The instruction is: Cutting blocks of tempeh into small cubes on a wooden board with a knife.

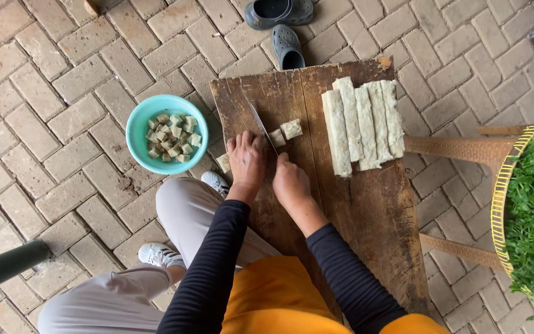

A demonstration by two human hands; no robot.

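Note:
A worn wooden board (366,204) lies on the brick paving. My right hand (290,181) grips the handle of a knife (259,124) whose blade points away from me across the board. My left hand (246,159) rests palm-down beside the blade, over the pale pieces being cut. Two cut cubes (285,132) lie just past the blade, and one cube (224,162) sits at the board's left edge. Several long pale strips (363,124) lie side by side on the right of the board.
A turquoise bowl (140,145) holding several cubes stands on the bricks left of the board. A yellow-rimmed basket (500,198) of green leaves is at the right. Grey clogs (282,25) lie beyond the board. A dark pole (4,266) crosses the lower left.

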